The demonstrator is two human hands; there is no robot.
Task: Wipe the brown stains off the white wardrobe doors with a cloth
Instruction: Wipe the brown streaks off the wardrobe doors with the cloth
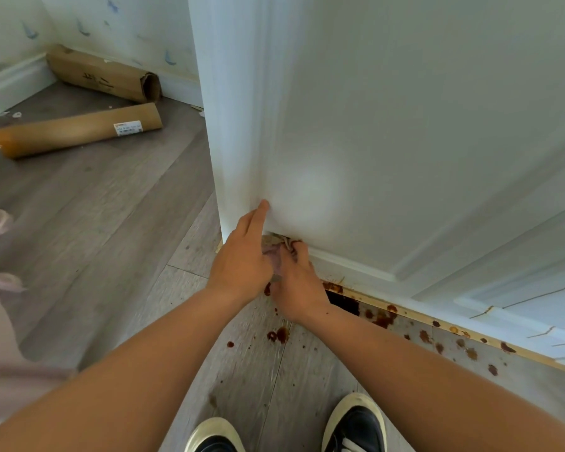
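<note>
Grey-pink crumpled cloth (276,252) sat bunched at the bottom corner of the white panelled wardrobe door (372,125), between both hands. Right hand (299,288) gripped it, fingers curled round the fabric. Left hand (242,262): index finger straight, tip on the door; other fingers hidden, grip not determinable. Brown stains (281,334) spattered the grey plank floor (111,207) below.

Wardrobe door (372,125) right of centre. At its lower left corner: left hand (242,262), right hand (299,288), cloth (276,246) between them. Stains (281,334) on floor (111,223) along door base. Cardboard box (101,75) against far-left wall (128,21), tube (75,130) before it.
</note>
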